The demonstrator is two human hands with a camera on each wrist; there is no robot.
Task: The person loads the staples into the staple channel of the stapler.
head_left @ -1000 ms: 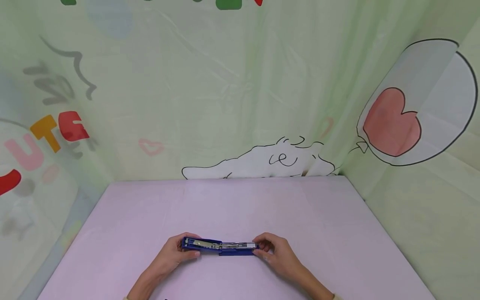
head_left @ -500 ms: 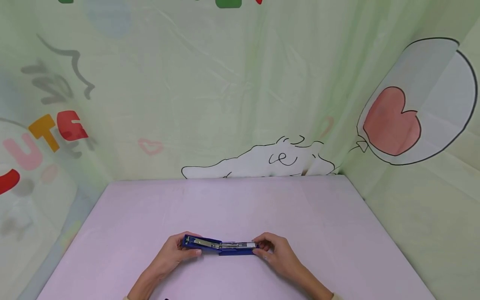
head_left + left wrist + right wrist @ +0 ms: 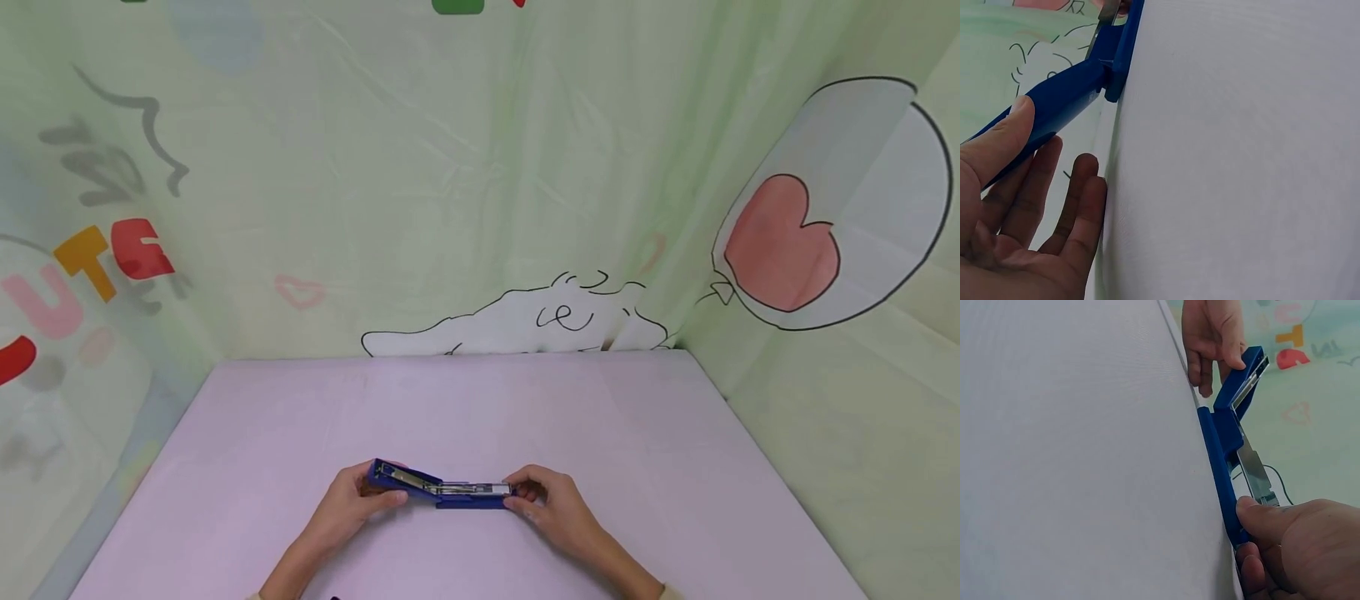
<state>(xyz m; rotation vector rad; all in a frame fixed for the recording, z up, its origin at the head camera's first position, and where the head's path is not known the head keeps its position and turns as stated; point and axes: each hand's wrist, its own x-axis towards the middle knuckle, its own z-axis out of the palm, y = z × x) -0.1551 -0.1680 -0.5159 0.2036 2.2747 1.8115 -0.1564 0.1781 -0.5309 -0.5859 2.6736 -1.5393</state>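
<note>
Pinching the raised top arm of the blue stapler (image 3: 438,487), the left hand (image 3: 347,507) has thumb on top and fingers beneath. That arm stands only partly lifted off the base, which lies flat on the lilac table (image 3: 600,433) near its front edge. At the other end the right hand (image 3: 551,508) grips the base, pinning it down. Whether staples sit in the metal channel is hard to tell.
</note>
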